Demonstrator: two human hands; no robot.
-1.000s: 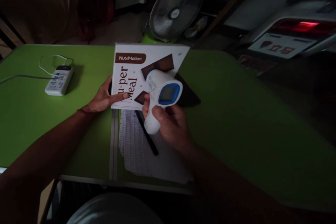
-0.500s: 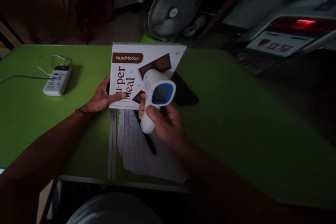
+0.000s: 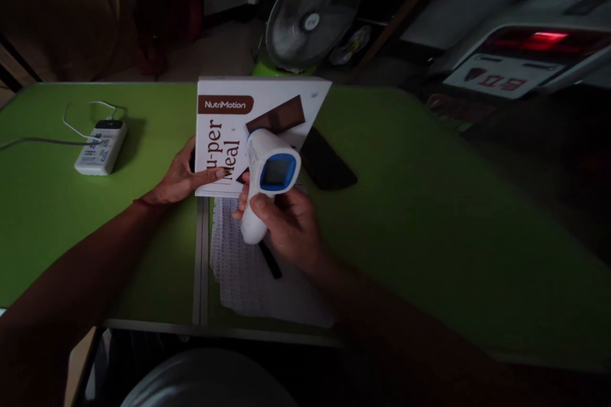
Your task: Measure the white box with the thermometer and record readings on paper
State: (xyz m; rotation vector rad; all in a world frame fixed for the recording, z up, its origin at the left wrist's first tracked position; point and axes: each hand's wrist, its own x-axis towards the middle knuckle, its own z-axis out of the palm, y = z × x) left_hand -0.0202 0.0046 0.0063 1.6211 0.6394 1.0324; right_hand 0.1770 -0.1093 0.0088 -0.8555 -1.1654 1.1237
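My left hand (image 3: 181, 175) grips the lower left edge of a white box (image 3: 224, 140) marked NutriMotion, its thumb across the brown lettering. The box stands tilted over the green table (image 3: 405, 203). In my right hand (image 3: 291, 222) is a white infrared thermometer (image 3: 258, 152) with a blue-rimmed screen, held by its handle in front of the box. The screen faces me and looks dark; the front end points toward the box. Whether it touches the box I cannot tell. Written sheets of paper (image 3: 243, 280) lie below, with a black pen (image 3: 270, 261) on them.
A dark, flat phone-like object (image 3: 329, 162) lies right of the box. At the left is a white power bank (image 3: 102, 149) with a cable plugged in. Beyond the table stands a fan (image 3: 312, 22). A vehicle's rear with a lit red lamp (image 3: 548, 41) is at the right.
The thermometer and my right hand have shifted left across the box, covering more of the pen. The whole view has slid slightly; my left hand keeps its hold on the box.
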